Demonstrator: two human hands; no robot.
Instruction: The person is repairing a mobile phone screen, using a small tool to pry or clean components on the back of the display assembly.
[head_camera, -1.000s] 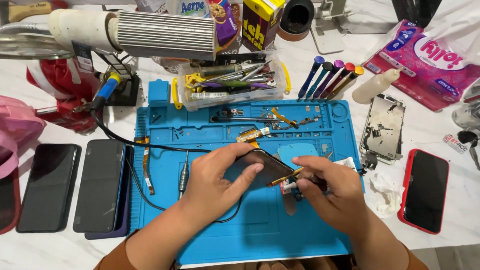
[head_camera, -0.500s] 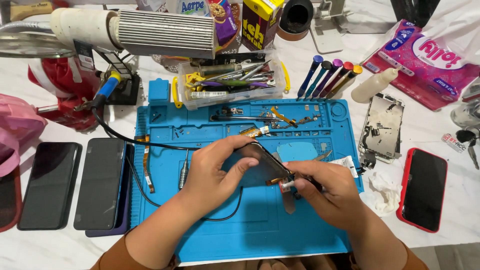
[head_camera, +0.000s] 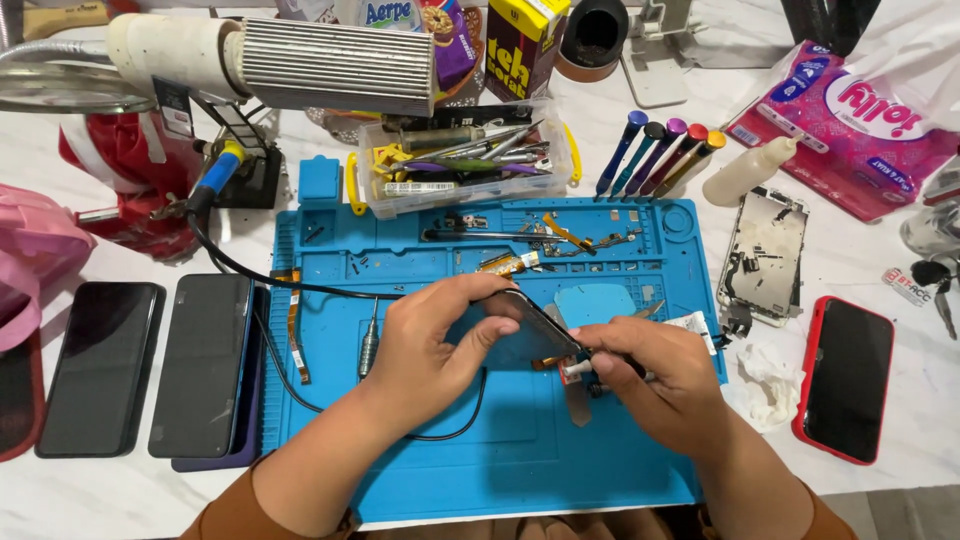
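I see my left hand with its grip closed around one dark phone panel, tilted above the middle of the blue mat. My right hand pinches one small metal tool against the panel's near edge. Five screwdrivers lie at the far right of the mat, and two dark phones rest on the counter to the left.

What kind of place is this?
Most likely a phone repair bench: a blue work mat strewn with tiny parts, a row of screwdrivers, and an opened phone lying beside it.
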